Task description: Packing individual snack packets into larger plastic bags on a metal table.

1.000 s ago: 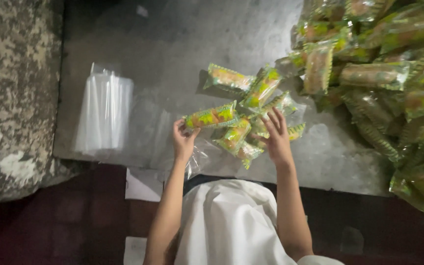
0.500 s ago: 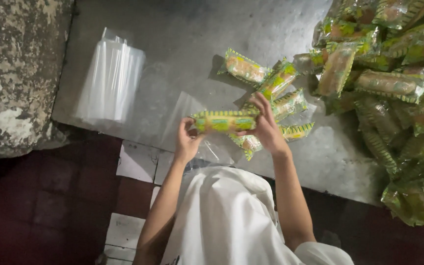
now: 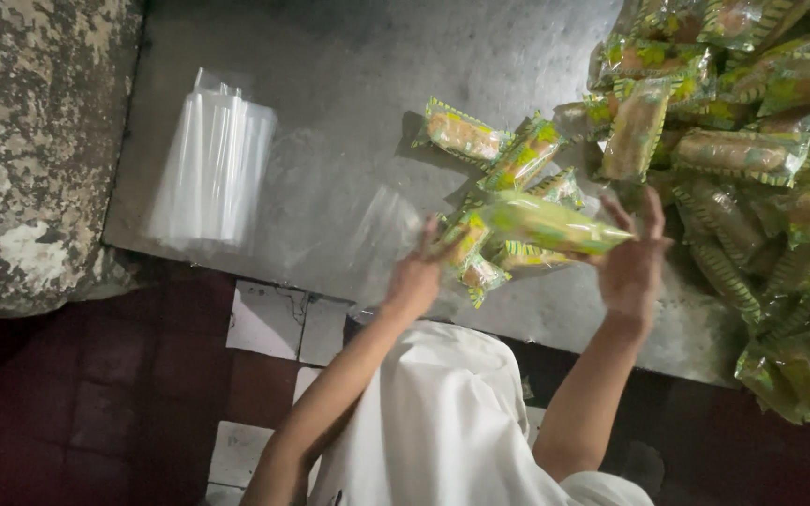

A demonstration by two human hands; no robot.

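Observation:
My left hand (image 3: 417,277) and my right hand (image 3: 632,262) hold a long green-and-yellow snack packet (image 3: 547,225) between them, lifted just above the grey slab; the packet is blurred. The left hand pinches its left end, the right hand has spread fingers at its right end. Under and behind the packet lie a few more green packets (image 3: 480,274), some partly inside a thin clear plastic bag (image 3: 382,234) spread on the slab.
A large heap of the same green packets (image 3: 752,150) fills the right side. A stack of clear plastic bags (image 3: 213,169) lies at the left of the grey slab (image 3: 349,103). Rough stone (image 3: 30,141) is at far left; dark tiled floor (image 3: 96,403) below.
Both hands have lifted the packet and carried it to the right. The right hand has opened its fingers at the packet's end. The view has shifted slightly.

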